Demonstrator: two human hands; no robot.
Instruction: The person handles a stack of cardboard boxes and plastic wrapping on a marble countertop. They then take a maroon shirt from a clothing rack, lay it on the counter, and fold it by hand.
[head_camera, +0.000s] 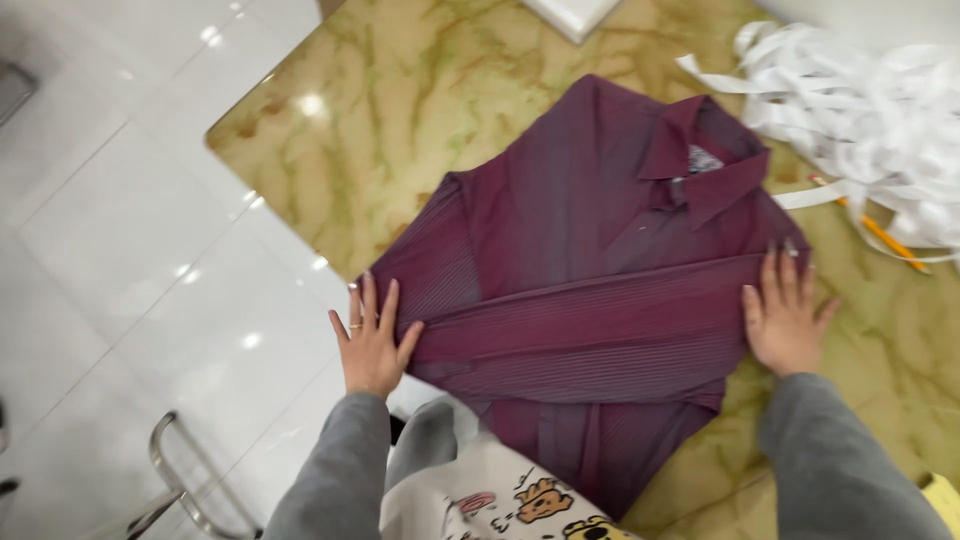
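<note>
Now the left hand (371, 345) lies flat with fingers spread on the 9 o'clock edge of the purple shirt (590, 290), and the right hand (785, 315) lies flat and open on the 3 o'clock edge. Both hands hold nothing. The shirt rests on the green marble table (340, 130), its folded sleeve running long from hand to hand, collar at 1 o'clock, with both hands equally close.

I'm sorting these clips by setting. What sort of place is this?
Probably a home or small indoor room: a polished green marble table, glossy white floor tiles, and a maroon shirt under both hands, beside white paper strips.
</note>
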